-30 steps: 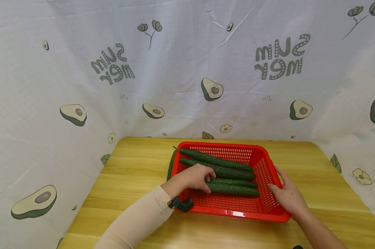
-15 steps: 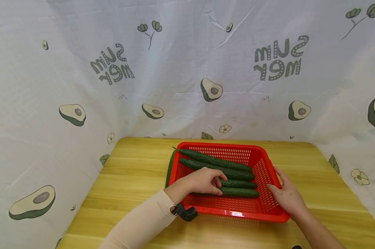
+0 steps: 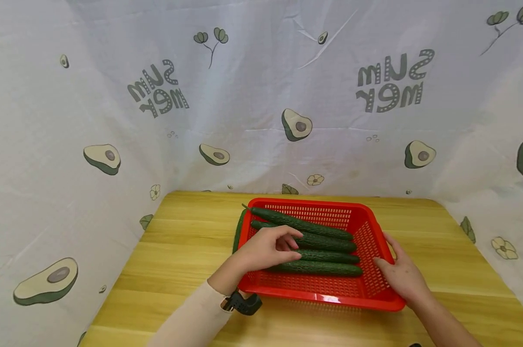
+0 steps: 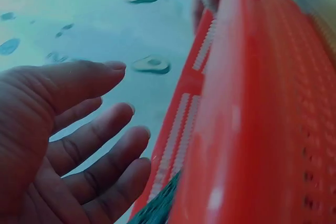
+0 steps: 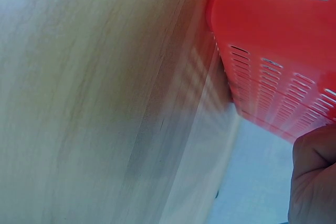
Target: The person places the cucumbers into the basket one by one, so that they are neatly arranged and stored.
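Observation:
A red plastic basket (image 3: 322, 297) stands on the table with several long dark green cucumbers lying side by side in it. My left hand (image 3: 261, 250) hovers over the left part of the basket, above the front cucumber (image 3: 330, 268) and its neighbour (image 3: 330, 256). In the left wrist view its fingers (image 4: 113, 166) are loosely bent and hold nothing. At the basket's right end my right hand (image 3: 402, 279) grips the rim, thumb on the inner side and fingers outside. The back cucumber (image 3: 304, 224) rests with its stem over the left rim.
Another cucumber (image 3: 238, 232) lies outside the basket, along its left wall. Below is a wooden table (image 3: 179, 241). A white sheet (image 3: 252, 96) with avocado prints hangs behind and at both sides. A black strap device (image 3: 243, 303) sits on my left wrist.
My left hand first slid right along the front cucumbers, then lifted and drew back left, its fingers parting from them. The right hand and basket have stayed in place.

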Available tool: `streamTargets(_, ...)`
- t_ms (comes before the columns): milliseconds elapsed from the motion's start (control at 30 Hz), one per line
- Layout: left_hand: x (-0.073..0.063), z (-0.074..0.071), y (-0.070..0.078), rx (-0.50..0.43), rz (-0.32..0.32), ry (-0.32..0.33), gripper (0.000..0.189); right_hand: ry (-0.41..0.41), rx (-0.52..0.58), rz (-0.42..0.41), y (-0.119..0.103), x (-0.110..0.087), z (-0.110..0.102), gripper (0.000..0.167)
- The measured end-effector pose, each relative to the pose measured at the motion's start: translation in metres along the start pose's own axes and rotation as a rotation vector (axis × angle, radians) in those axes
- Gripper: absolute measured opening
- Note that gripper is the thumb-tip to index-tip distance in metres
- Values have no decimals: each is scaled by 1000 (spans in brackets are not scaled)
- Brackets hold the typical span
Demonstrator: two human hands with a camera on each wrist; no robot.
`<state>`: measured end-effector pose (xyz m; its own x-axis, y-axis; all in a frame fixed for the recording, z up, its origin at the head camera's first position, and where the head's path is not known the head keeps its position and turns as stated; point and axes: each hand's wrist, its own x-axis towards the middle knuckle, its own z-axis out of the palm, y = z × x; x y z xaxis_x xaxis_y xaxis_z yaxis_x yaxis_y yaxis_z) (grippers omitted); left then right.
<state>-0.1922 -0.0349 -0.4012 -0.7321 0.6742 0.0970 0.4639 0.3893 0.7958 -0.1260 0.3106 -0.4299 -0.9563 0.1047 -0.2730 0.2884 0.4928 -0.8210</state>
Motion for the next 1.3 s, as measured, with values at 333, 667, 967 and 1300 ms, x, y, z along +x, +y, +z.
streamTargets(333,-44,-29,-38,-34,-18,460,38,-3,8,6,0,2,-1,77)
streamTargets(667,-62,-24,-95,-39,-213,589,34,-1,0,7,1,1,-1,77)
streamTargets(967,-68,-9,-126,42,-351,509,57,3,-8,1,-1,1,1,77)
streamTargets(1300,-89,-20,-123,166,-512,532,72,3,-23,9,0,2,-1,77)
